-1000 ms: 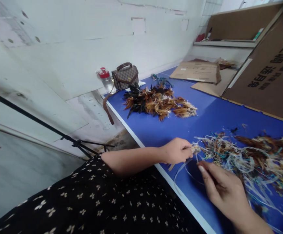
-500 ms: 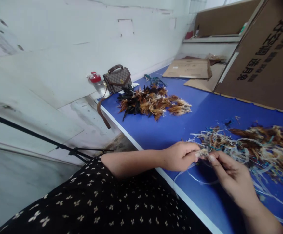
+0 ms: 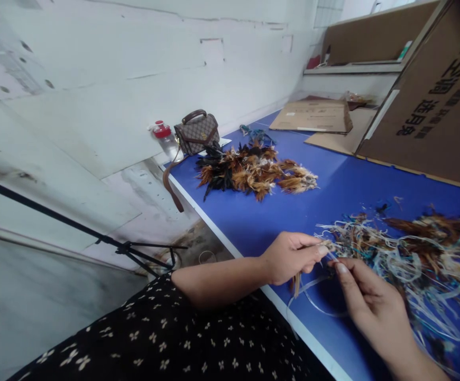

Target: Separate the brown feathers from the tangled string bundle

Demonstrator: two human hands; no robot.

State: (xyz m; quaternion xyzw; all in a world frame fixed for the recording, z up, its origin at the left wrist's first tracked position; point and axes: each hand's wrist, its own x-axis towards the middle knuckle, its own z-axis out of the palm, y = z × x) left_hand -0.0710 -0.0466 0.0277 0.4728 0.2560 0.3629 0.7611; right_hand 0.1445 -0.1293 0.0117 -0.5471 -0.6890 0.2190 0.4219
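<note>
My left hand (image 3: 291,256) is closed in a pinch on a small bundle of feathers (image 3: 296,283) at the near edge of the blue table (image 3: 277,211); brown feather tips hang below the fingers. My right hand (image 3: 373,304) is pinched on a pale string (image 3: 317,304) that loops down from the bundle. Both hands meet at the left end of a tangled heap of strings and brown feathers (image 3: 412,254).
A pile of orange, brown and black feathers (image 3: 254,172) lies further along the table. Behind it stand a small brown handbag (image 3: 196,132) and a red-capped bottle (image 3: 164,138). Flattened cardboard (image 3: 313,115) and a large printed carton (image 3: 432,111) line the far and right sides.
The view has shifted slightly. My right hand came up from the table to meet the left, and now pulls the string a little down and away; feather tips now hang below my left fingers.
</note>
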